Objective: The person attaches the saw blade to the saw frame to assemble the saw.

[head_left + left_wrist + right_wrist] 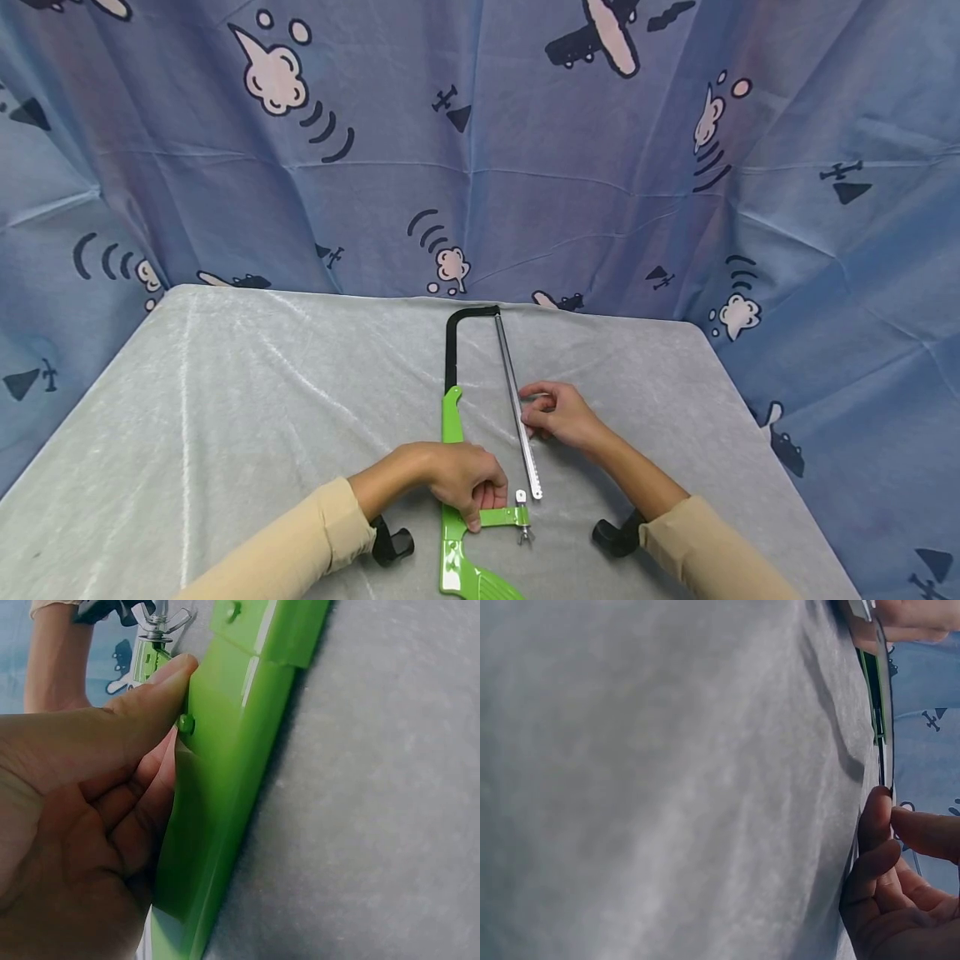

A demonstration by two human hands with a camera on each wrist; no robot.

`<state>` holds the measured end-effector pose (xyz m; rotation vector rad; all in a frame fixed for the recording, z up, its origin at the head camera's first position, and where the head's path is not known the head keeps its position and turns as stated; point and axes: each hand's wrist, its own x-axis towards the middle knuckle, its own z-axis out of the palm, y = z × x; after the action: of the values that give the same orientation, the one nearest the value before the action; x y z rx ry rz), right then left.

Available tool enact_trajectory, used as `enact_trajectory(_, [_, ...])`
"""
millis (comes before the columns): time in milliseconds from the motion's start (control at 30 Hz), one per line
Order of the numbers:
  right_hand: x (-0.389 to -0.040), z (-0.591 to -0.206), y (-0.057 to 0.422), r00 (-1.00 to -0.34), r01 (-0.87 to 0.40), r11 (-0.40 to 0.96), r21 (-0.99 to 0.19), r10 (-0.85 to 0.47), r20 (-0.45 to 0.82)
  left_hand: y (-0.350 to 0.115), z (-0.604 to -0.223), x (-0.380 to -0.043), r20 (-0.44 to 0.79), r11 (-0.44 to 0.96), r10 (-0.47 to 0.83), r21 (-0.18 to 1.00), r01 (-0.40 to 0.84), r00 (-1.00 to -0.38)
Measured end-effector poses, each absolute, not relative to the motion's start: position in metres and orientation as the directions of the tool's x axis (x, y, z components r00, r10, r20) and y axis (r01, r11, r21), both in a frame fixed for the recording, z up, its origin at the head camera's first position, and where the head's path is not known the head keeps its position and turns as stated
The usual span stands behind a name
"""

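A hacksaw with a green handle (452, 412) and a black bow (452, 350) lies lengthwise on the cloth. My left hand (461, 475) grips its green body, the thumb lying against the side in the left wrist view. My right hand (566, 414) pinches the silver saw blade (506, 358) partway along between thumb and fingers. At the far end the blade meets the tip of the bow. Its near end stands apart from the green arm (498, 517), just right of the metal blade holder (521, 497). Below that arm sits a wing nut (525, 536).
Pale grey cloth (225, 400) covers the table. Behind and beside it hangs a blue patterned curtain (525, 225). Black wrist mounts stick out beside the left sleeve (277, 542) and the right sleeve (712, 550).
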<state>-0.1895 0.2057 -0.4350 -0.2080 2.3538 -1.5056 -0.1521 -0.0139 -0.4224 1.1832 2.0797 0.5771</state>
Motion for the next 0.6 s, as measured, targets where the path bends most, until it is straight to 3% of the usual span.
enact_trajectory(600, [-0.1894, -0.4365, 0.1982, -0.93, 0.072, 0.42, -0.904, -0.3, -0.214, -0.0143, -0.4244, -0.1535, -0.338, 0.495, 0.868, 0.651, 0.575, -0.364])
